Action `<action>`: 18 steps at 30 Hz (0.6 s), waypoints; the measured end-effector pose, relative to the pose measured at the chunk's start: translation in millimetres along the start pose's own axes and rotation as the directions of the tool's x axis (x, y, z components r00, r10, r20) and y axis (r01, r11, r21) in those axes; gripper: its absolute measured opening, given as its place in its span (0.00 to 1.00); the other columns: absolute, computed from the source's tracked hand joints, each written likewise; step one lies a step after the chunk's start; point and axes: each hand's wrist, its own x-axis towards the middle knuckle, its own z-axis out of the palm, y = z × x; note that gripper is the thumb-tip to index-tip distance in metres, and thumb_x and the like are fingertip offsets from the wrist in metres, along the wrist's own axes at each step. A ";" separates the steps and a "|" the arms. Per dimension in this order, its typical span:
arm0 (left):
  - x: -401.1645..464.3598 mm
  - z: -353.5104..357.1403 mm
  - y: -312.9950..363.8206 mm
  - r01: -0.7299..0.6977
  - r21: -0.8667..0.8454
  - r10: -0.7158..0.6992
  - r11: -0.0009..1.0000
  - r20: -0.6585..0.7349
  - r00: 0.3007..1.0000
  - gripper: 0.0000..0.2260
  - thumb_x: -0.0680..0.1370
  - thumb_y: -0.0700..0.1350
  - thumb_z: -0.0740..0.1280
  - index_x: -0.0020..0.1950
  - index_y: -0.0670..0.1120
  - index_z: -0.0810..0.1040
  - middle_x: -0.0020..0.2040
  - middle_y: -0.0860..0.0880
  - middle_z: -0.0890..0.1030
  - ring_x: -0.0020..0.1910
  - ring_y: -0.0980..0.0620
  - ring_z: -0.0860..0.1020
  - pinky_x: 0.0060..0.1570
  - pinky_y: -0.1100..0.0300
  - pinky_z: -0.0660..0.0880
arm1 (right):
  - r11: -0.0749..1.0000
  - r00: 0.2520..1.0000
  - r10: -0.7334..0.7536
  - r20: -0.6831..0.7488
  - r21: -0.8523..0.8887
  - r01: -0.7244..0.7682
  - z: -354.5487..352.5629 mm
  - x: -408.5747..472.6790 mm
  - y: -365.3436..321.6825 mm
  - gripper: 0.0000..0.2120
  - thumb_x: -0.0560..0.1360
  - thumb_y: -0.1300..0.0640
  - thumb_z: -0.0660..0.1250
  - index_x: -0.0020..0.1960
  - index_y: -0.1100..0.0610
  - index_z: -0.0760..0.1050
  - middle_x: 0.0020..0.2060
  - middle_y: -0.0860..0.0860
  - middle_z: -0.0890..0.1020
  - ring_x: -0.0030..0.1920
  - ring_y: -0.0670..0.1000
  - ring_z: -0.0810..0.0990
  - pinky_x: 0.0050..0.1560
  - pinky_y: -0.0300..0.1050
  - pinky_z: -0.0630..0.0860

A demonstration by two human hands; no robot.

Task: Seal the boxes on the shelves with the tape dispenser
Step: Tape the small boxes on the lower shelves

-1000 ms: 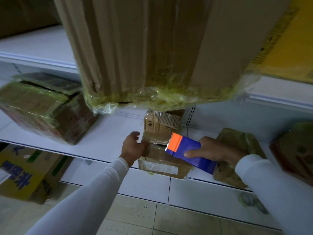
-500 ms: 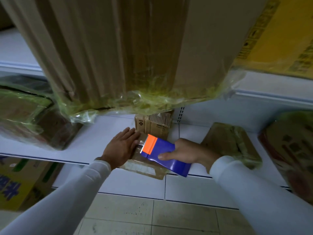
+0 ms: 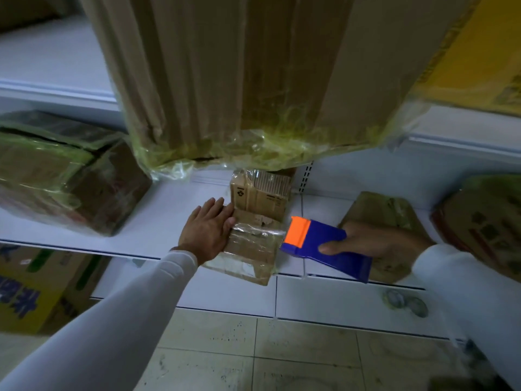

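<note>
Small box (image 3: 249,244) on white shelf (image 3: 158,221); left hand (image 3: 207,231) flat, right hand (image 3: 375,241) grips tape dispenser (image 3: 324,245).

White shelf (image 3: 174,221); small box (image 3: 251,249), wrapped cartons (image 3: 56,176), flat cardboard (image 3: 386,213)

A small flat brown cardboard box (image 3: 249,251), clear-taped, is overhanging the white shelf edge; the blue-and-orange tape dispenser (image 3: 321,245) is touching its right end.

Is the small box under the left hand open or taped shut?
Shut: the small box has clear tape across its closed top, the left hand lying flat on it.
</note>
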 end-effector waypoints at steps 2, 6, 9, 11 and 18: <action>-1.0 -2.0 -1.0 -0.021 0.006 0.021 1.000 0.007 1.000 0.24 0.82 0.56 0.45 0.77 0.51 0.58 0.77 0.48 0.58 0.77 0.46 0.52 0.73 0.49 0.52 | 1.000 1.000 0.018 0.017 0.024 -0.018 4.7 -2.3 9.6 0.26 0.62 0.36 0.75 0.42 0.58 0.79 0.36 0.56 0.83 0.39 0.55 0.80 0.40 0.45 0.70; -4.8 -4.2 2.3 -0.045 0.052 0.043 0.998 0.034 0.998 0.27 0.81 0.59 0.40 0.78 0.51 0.55 0.78 0.48 0.55 0.77 0.47 0.50 0.74 0.51 0.48 | 0.997 0.998 0.058 -0.016 0.048 -0.058 34.8 10.7 25.7 0.28 0.69 0.41 0.74 0.53 0.67 0.80 0.47 0.64 0.84 0.45 0.59 0.83 0.46 0.47 0.75; -5.2 -11.2 11.6 -0.083 0.118 0.084 0.990 -0.006 0.996 0.23 0.83 0.52 0.49 0.78 0.48 0.56 0.78 0.45 0.54 0.77 0.45 0.51 0.74 0.51 0.47 | 0.990 0.999 0.045 0.003 0.131 -0.045 47.4 12.0 37.2 0.34 0.65 0.37 0.75 0.54 0.67 0.80 0.48 0.64 0.84 0.44 0.56 0.83 0.46 0.45 0.75; -4.1 -16.7 31.5 -0.236 0.022 0.237 0.972 -0.055 0.970 0.21 0.81 0.46 0.56 0.75 0.44 0.64 0.76 0.41 0.62 0.75 0.41 0.59 0.73 0.48 0.55 | 0.987 0.999 0.044 -0.003 0.156 -0.043 50.9 13.8 38.7 0.30 0.64 0.36 0.77 0.48 0.62 0.82 0.41 0.58 0.86 0.40 0.52 0.83 0.42 0.40 0.75; -1.8 8.4 57.6 -0.287 -0.002 0.287 0.958 -0.012 0.958 0.22 0.83 0.54 0.49 0.76 0.50 0.60 0.77 0.50 0.59 0.77 0.51 0.53 0.74 0.56 0.45 | 0.986 0.999 -0.004 0.039 0.166 -0.002 54.3 10.9 27.3 0.19 0.68 0.39 0.76 0.41 0.56 0.79 0.34 0.50 0.82 0.35 0.48 0.81 0.38 0.38 0.74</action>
